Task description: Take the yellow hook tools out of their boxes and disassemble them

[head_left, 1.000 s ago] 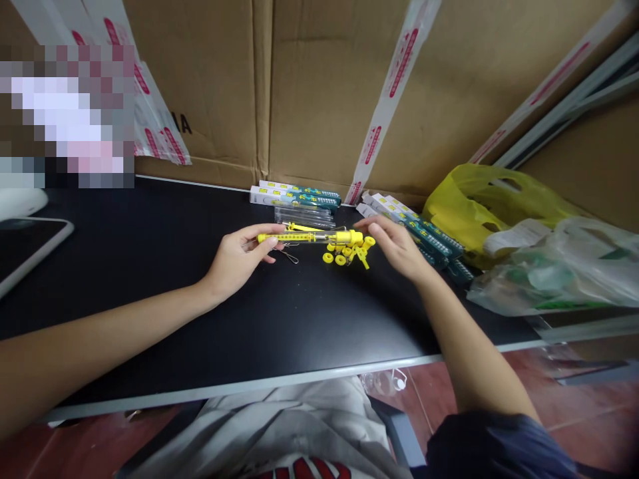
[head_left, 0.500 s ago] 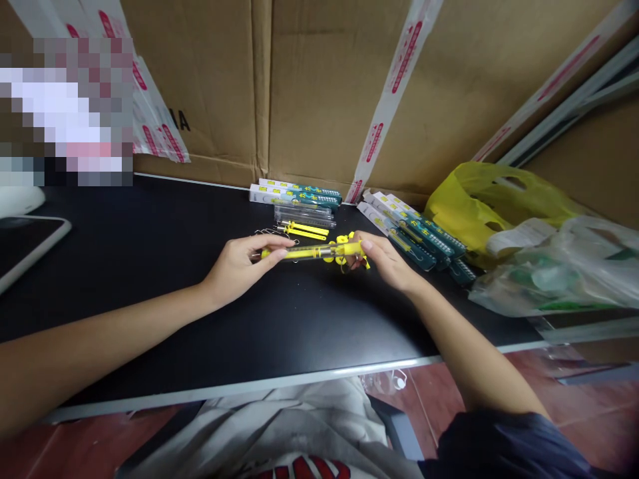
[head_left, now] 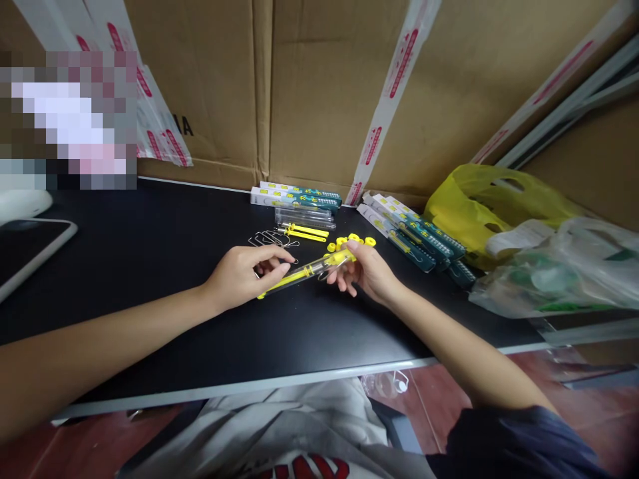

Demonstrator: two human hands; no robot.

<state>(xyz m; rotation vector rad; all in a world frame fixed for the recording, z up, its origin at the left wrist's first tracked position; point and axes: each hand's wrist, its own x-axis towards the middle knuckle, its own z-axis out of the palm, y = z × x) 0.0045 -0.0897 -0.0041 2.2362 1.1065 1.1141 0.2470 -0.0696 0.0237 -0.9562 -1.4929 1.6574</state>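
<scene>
My right hand (head_left: 372, 269) is closed around the upper right end of a clear tubular spring scale (head_left: 305, 271), thumb on its yellow cap. The scale tilts down to the left, and a metal hook shows by its right end. My left hand (head_left: 249, 271) is beside its lower left part, thumb and fingers drawn together; what they hold, if anything, is unclear. Several wire hooks (head_left: 264, 238) lie behind the left hand. Small yellow caps (head_left: 370, 241) lie just past the right hand. Yellow spring scale inner parts (head_left: 307, 233) and clear tubes (head_left: 304, 218) lie further back.
Printed boxes (head_left: 294, 197) lie by the cardboard wall, with more boxes (head_left: 414, 229) to the right. A yellow plastic bag (head_left: 459, 199) and a clear bag (head_left: 544, 273) fill the table's right end. A phone-like device (head_left: 34, 246) lies at left.
The spring scale has swung from nearly level to a slant, its left end lower and nearer me. My left hand has come off that end. The yellow caps show more fully.
</scene>
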